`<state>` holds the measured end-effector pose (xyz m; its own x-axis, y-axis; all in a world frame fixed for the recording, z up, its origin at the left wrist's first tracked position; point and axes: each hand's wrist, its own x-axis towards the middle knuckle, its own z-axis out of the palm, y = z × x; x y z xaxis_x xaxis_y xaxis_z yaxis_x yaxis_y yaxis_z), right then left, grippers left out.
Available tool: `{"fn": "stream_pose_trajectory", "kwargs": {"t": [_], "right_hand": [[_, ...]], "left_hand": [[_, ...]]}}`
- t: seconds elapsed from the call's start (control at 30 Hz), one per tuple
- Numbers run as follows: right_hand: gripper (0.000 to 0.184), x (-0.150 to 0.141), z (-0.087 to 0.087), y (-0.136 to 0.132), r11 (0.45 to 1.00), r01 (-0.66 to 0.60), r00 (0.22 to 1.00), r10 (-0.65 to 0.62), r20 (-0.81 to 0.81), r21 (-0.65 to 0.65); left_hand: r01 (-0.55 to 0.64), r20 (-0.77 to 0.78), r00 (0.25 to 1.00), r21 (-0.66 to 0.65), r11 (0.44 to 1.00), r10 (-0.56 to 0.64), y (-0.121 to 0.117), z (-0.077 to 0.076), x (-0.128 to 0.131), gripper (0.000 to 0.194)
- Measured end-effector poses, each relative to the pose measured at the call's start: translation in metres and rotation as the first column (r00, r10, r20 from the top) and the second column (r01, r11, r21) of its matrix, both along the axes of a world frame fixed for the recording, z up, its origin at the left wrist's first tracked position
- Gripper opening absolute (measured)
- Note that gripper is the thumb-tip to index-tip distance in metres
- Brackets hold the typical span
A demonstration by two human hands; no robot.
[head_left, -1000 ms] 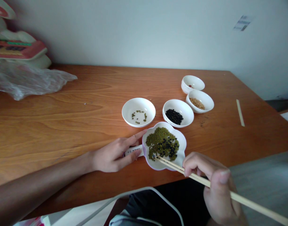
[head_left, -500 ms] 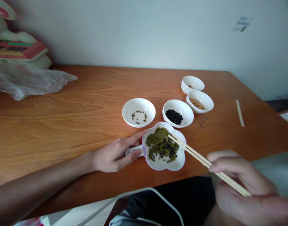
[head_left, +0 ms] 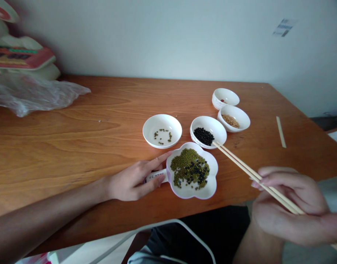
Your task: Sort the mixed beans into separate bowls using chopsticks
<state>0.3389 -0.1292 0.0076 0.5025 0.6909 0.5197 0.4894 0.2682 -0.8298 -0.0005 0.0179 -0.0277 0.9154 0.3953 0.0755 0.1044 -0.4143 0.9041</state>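
My left hand (head_left: 136, 180) is closed round the short handle of a white flower-shaped dish (head_left: 211, 187) with a lilac rim. Inside it lie green beans (head_left: 185, 158) mixed with black beans (head_left: 197, 172). Wooden chopsticks (head_left: 245, 167) are gripped in my right hand (head_left: 292, 205). Their tips are close together at the near rim of a white bowl (head_left: 219, 132) of black beans; whether they pinch a bean is too small to tell. To its left stands a white bowl (head_left: 150, 126) with a few green beans.
Behind stand a bowl of tan beans (head_left: 244, 119) and a bowl with small reddish bits (head_left: 234, 97). A pale wooden strip (head_left: 281, 132) lies at right. A crumpled plastic bag (head_left: 41, 95) and a toy-like figure (head_left: 25, 57) occupy the left. A white cable (head_left: 196, 234) loops below the table edge.
The chopsticks in my right hand have moved from over the flower-shaped dish up and right to the bowl of black beans. My left hand has stayed on the handle.
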Motion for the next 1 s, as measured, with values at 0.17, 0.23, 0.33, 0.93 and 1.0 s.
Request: {"fn": "stream_pose_trajectory", "kwargs": {"t": [0.17, 0.23, 0.33, 0.93, 1.0], "right_hand": [[0.088, -0.022, 0.025, -0.017, 0.965, -0.199, 0.974, 0.215, 0.076, -0.17], [0.094, -0.024, 0.03, -0.017, 0.889, -0.308, 0.934, 0.351, 0.071, -0.339], [0.094, -0.028, 0.029, -0.017, 0.814, -0.382, 0.899, 0.437, 0.027, -0.438], [0.085, -0.039, 0.02, -0.023, 0.754, -0.46, 0.872, 0.484, -0.077, -0.468], [0.086, -0.039, 0.02, -0.023, 0.744, -0.474, 0.862, 0.501, -0.076, -0.471]], "left_hand": [[-0.001, 0.012, 1.0, 0.004, 1.0, 0.001, 0.0, -0.001, 0.001, 0.074], [0.004, 0.029, 1.0, 0.019, 1.0, -0.005, 0.0, 0.0, 0.002, 0.073], [0.007, 0.053, 0.999, 0.033, 0.999, -0.009, 0.0, 0.001, 0.003, 0.071], [0.008, 0.016, 1.0, -0.009, 1.0, -0.008, 0.0, 0.0, 0.001, 0.074], [0.005, 0.019, 1.0, -0.008, 1.0, -0.005, 0.0, 0.0, 0.001, 0.074]]}}
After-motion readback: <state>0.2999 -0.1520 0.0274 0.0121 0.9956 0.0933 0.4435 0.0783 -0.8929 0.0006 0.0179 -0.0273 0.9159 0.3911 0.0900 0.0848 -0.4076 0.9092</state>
